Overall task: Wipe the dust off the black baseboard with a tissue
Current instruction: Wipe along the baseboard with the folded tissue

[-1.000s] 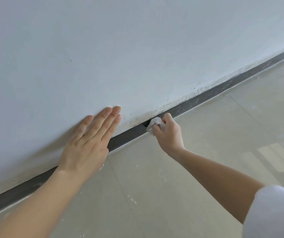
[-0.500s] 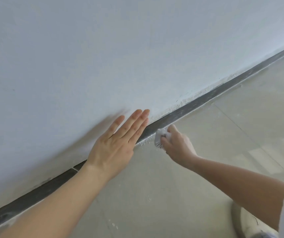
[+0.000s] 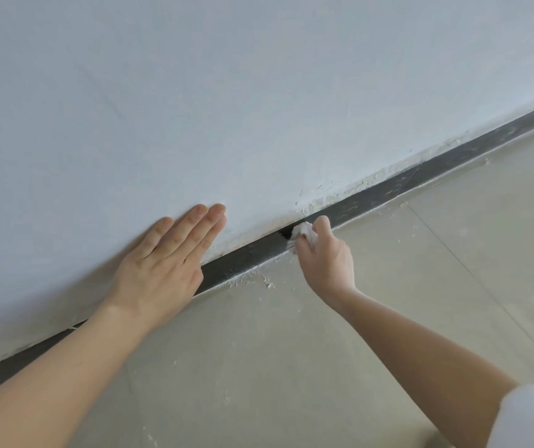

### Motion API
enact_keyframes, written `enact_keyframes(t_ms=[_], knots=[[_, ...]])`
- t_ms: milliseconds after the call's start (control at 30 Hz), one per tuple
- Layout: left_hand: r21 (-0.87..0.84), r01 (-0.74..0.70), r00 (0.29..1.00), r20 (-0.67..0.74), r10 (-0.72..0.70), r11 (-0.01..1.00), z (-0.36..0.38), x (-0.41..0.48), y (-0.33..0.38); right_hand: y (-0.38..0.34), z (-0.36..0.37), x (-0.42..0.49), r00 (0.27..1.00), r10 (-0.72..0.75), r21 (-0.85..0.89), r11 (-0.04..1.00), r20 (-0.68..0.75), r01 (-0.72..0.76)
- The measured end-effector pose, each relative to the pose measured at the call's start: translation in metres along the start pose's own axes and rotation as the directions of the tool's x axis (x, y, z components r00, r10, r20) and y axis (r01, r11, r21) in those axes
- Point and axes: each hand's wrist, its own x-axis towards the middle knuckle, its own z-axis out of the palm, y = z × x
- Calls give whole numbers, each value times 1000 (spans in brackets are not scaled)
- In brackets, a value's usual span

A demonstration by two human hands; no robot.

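The baseboard (image 3: 388,193) runs as a dark strip from 8 o'clock up to 2 o'clock, with wall (image 3: 259,92) above and floor (image 3: 420,286) below. Toward 2 o'clock from your right hand (image 3: 327,263) the strip lies open, flecked with pale dust. Toward 8 o'clock a short stretch ends at your left hand (image 3: 165,270). Your right fingers (image 3: 304,253) curl round the tissue (image 3: 302,230), pressing it on the baseboard just 3 o'clock of centre. Your left hand lies flat on the wall, fingers straight and together, its heel over the strip.

No writing can be read (wall (image 3: 259,92), baseboard (image 3: 388,190), floor (image 3: 420,302) alike); no labels.
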Motion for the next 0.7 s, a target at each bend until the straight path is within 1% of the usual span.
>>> enact_keyframes(t_ms=[67, 100, 133, 167, 233, 300, 367, 400, 467, 533, 633, 700], knots=[[35, 1, 1000, 10, -1, 999, -1, 0, 0, 14, -12, 12, 983, 148, 95, 986, -112, -138], [43, 3, 1000, 17, -4, 999, -2, 0, 1, 19, -16, 15, 970, 204, 149, 972, -133, -184], [45, 5, 1000, 27, -6, 999, -2, 0, 1, 21, -19, 15, 966, 231, 191, 960, -117, -206], [46, 7, 999, 38, -9, 999, -4, 0, 3, 20, -19, 11, 971, 230, 212, 954, -63, -212], [50, 16, 998, 56, -19, 999, -7, 1, 5, 9, -11, -7, 978, 171, 209, 959, 117, -193], [29, 35, 996, 75, -37, 999, -10, 1, 8, -9, 9, -30, 946, 116, 189, 966, 303, -179], [0, 56, 994, 95, -56, 998, -14, 2, 12, -24, 35, -46, 912, 110, 237, 947, 396, -218], [-10, 68, 992, 106, -66, 998, -16, 3, 15, -30, 45, -50, 900, 147, 283, 918, 410, -279], [-23, 89, 988, 130, -85, 996, -19, 3, 19, -40, 58, -49, 873, 254, 399, 812, 416, -426], [-27, 104, 984, 145, -99, 994, -21, 3, 22, -42, 59, -41, 861, 348, 486, 717, 371, -500], [-34, 110, 983, 152, -103, 993, -21, 3, 23, -25, 48, -22, 842, 459, 592, 607, 283, -530], [-51, 118, 982, 155, -108, 992, -20, 3, 23, -5, 41, -8, 825, 523, 629, 573, 214, -526]])
